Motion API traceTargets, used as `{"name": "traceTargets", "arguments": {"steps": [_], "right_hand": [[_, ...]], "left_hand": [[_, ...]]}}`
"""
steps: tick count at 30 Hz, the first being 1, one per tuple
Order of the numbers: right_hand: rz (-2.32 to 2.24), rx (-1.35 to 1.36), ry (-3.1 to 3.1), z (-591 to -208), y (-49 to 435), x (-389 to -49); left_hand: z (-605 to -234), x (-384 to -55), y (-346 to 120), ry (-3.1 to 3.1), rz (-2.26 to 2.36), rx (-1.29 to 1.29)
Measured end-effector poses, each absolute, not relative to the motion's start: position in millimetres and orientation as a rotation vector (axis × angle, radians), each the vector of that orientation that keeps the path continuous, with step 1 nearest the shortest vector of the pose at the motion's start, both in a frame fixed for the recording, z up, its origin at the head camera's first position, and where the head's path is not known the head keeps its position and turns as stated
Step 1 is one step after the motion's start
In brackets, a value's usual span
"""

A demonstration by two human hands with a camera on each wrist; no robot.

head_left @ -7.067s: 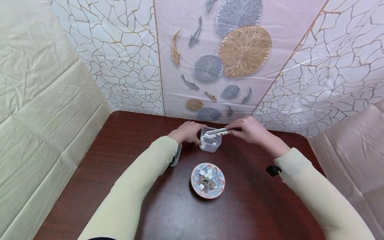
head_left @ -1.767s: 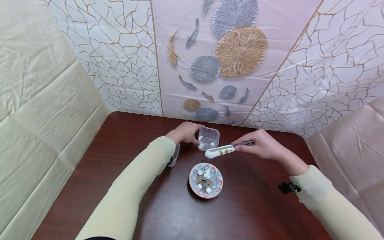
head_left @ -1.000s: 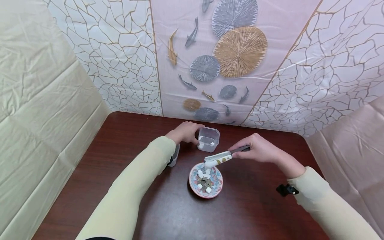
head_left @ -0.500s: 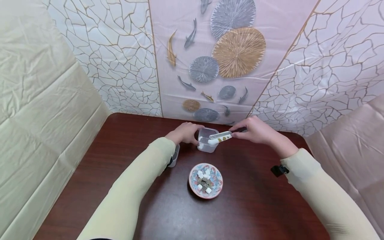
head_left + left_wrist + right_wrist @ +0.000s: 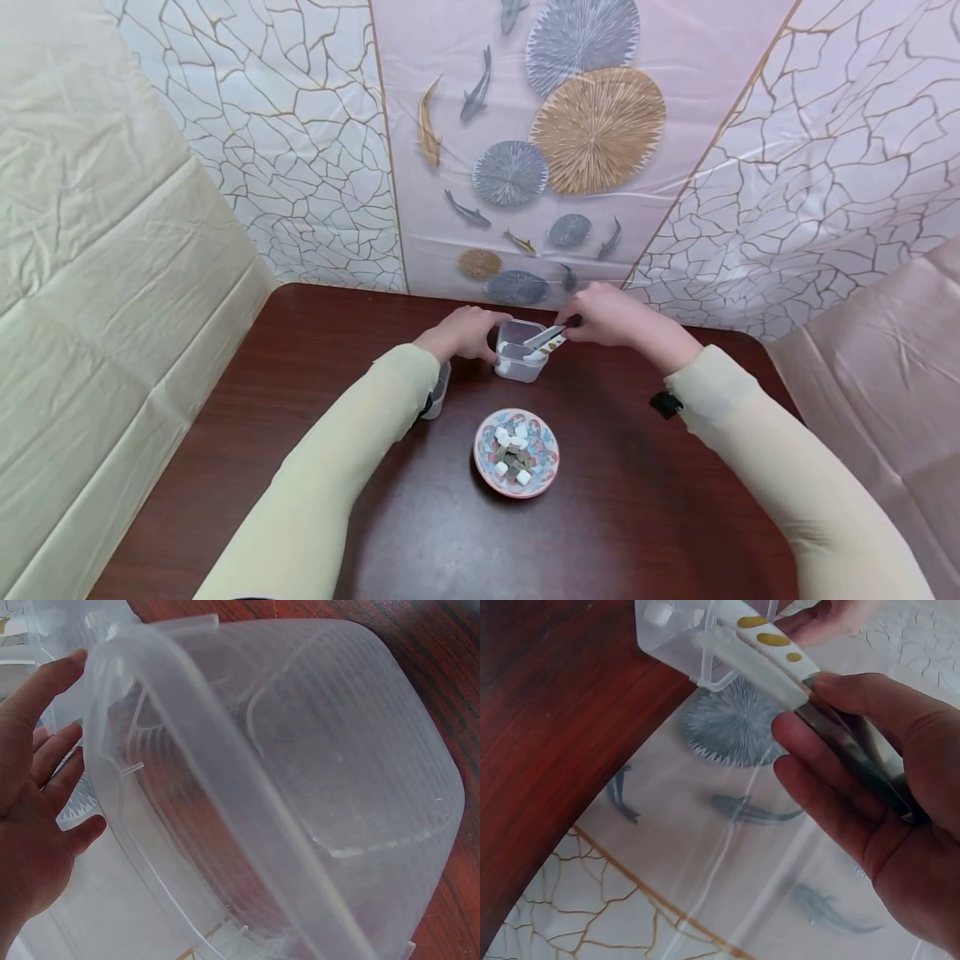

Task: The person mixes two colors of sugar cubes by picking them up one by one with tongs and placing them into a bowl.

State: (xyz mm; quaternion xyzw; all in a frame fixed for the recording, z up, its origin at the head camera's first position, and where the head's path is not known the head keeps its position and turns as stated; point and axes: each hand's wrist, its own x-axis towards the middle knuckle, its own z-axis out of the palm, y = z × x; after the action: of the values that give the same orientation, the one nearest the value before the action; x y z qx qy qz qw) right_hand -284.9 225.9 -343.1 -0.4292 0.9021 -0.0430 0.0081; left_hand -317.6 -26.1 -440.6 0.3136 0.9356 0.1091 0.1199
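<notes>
My left hand (image 5: 467, 332) grips the left side of a small clear plastic container (image 5: 517, 372), thumb in front and fingers behind. A few white pieces lie inside it. My right hand (image 5: 603, 315) holds tongs (image 5: 546, 340) with white, gold-spotted arms and metal handles. Their tips reach down into the container, and I cannot tell whether they pinch a piece. In the right wrist view the thumb presses the tongs (image 5: 780, 646) from above, with fingers below. Nearer me stands a patterned plate (image 5: 547, 460) with several white cube-like pieces (image 5: 503, 436) and brown chunks (image 5: 513, 457).
A second clear container (image 5: 437, 400) stands beneath my left wrist, partly hidden by the sleeve; it fills much of the left wrist view (image 5: 352, 750). The dark red-brown table (image 5: 637, 500) ends at a patterned cloth backdrop (image 5: 450, 258) just behind the containers.
The tongs went from the container to the plate and back into the container. White pieces were added at the plate's lower right and upper left. My left hand kept its hold.
</notes>
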Motion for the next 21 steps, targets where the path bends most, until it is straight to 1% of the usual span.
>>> {"name": "traceTargets", "arguments": {"steps": [7, 15, 21], "right_hand": [[0.01, -1.42, 2.787, -345.7, 209.1, -287.7], [0.257, -1.302, 2.77, -346.5, 191.2, -287.7], [0.329, -1.325, 2.809, -352.4, 185.6, -289.7]], "left_hand": [[-441.6, -318.0, -26.8, 2.73, 0.344, 0.903], [-441.5, -318.1, -26.9, 2.728, 0.364, 0.907], [-442.1, -317.3, -25.6, 2.729, 0.369, 0.891]]}}
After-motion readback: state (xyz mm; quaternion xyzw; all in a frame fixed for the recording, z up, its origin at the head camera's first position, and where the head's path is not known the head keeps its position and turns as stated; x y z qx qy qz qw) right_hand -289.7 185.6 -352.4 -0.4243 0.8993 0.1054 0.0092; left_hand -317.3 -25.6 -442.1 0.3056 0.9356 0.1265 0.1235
